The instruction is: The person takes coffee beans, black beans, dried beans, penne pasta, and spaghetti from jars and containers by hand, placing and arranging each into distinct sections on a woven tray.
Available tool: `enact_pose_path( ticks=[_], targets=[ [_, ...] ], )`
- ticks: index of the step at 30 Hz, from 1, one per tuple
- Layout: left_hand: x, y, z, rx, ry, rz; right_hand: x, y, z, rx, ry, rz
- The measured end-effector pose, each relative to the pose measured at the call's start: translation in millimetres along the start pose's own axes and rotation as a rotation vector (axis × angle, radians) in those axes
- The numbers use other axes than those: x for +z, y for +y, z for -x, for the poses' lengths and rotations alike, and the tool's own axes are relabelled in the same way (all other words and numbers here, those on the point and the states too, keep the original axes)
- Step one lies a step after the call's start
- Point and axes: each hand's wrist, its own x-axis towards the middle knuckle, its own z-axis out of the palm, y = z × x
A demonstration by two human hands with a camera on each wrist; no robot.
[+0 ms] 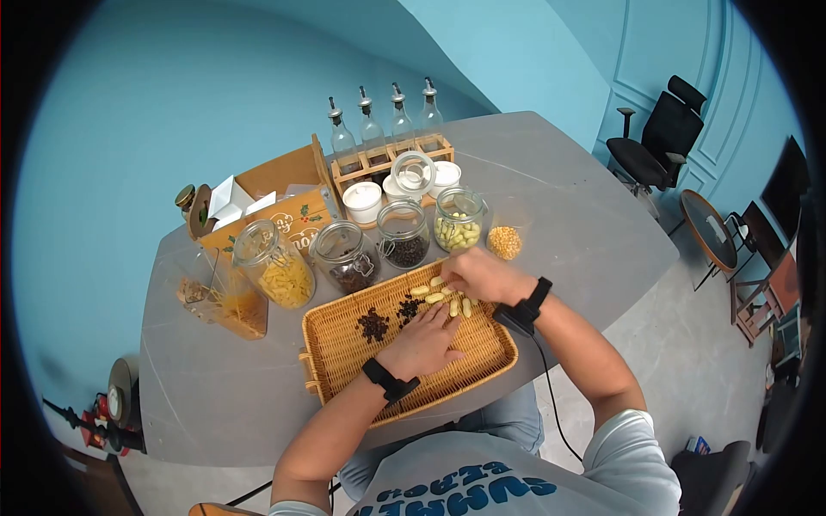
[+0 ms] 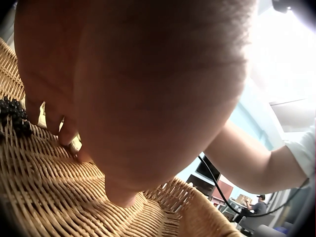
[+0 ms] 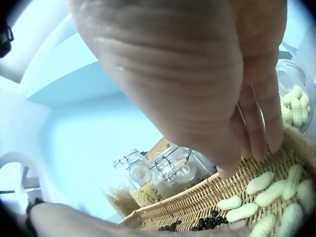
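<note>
A wicker basket [image 1: 344, 370] lies in front of the person, with peanuts [image 3: 270, 192], black beans [image 3: 209, 220] and a dark brown heap of small pieces [image 1: 372, 325] inside. The left hand [image 1: 423, 346] reaches into it palm down, fingers extended and fingertips right by the beans and peanuts. Over the basket's far edge, the right hand [image 1: 483, 275] points its fingers down close to the peanuts; in the right wrist view these fingers [image 3: 254, 123] look fairly straight, with nothing visible between them. Part of the peanut group is hidden under the hands in the head view.
Behind the basket stand glass jars of pasta [image 1: 286, 282], dark pieces [image 1: 353, 273], black beans [image 1: 404, 249] and peanuts [image 1: 458, 230]. Corn kernels [image 1: 505, 243] sit at the right. Further back are white-filled jars [image 1: 362, 202], a bottle rack [image 1: 391, 160] and a cardboard box [image 1: 301, 215].
</note>
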Motion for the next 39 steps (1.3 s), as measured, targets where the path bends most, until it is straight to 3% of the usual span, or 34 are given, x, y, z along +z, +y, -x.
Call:
enact_pose_path(
  ticks=[1, 3, 7, 11, 13, 16, 23, 26, 28, 32, 34, 36, 37, 39],
  targets=[
    [-0.7, -0.5, 1.1, 0.014, 0.025, -0.004, -1.1, -6.8, 4.3, -0.003, -0.003, 0.001],
    [-13.1, 3.4, 7.7, -0.034, -0.022, -0.023, 2.6, -19.3, 15.6, 0.086, -0.224, 0.042],
    [-46.4, 11.1, 21.0, -0.182, -0.104, -0.100, 34.3, -16.4, 32.8, -0.017, -0.297, -0.013],
    [-32.6, -15.8, 18.2, -0.245, 0.042, -0.091, 41.2, -8.5, 29.1, -0.009, -0.166, 0.037],
    [-22.8, -27.1, 16.6, -0.258, 0.041, -0.136, 24.1, -16.6, 22.4, 0.195, -0.239, 0.149],
    [-16.9, -36.1, 14.8, -0.231, 0.034, -0.079, 31.3, -11.1, 15.3, 0.043, -0.099, 0.121],
    [-15.9, -41.6, 5.1, -0.174, 0.010, 0.007, 36.7, -19.7, 17.7, 0.149, -0.161, 0.271],
    [-18.8, -37.0, 0.4, -0.161, -0.012, 0.008, 26.3, -19.6, 27.6, 0.183, -0.084, 0.204],
    [-22.8, -35.1, -3.4, -0.125, -0.012, -0.005, 35.3, -3.1, 35.8, 0.068, -0.170, 0.211],
    [-22.6, -26.3, -4.7, -0.155, 0.049, -0.027, -15.7, -7.9, 44.4, 0.041, -0.082, 0.117],
    [-26.0, -20.5, -2.7, -0.280, 0.023, -0.004, -49.7, 17.3, 41.3, -0.003, 0.197, 0.228],
    [-28.8, -20.1, -8.5, -0.290, -0.038, 0.055, -82.7, 40.2, 33.4, 0.118, 0.370, 0.236],
    [-24.6, -22.0, -13.2, -0.243, -0.036, 0.039, -94.1, 52.5, 29.7, 0.110, 0.368, 0.243],
    [-23.7, -20.8, -18.8, -0.198, -0.025, 0.029, -107.7, 77.8, 21.6, 0.344, 0.248, 0.227]
  ],
)
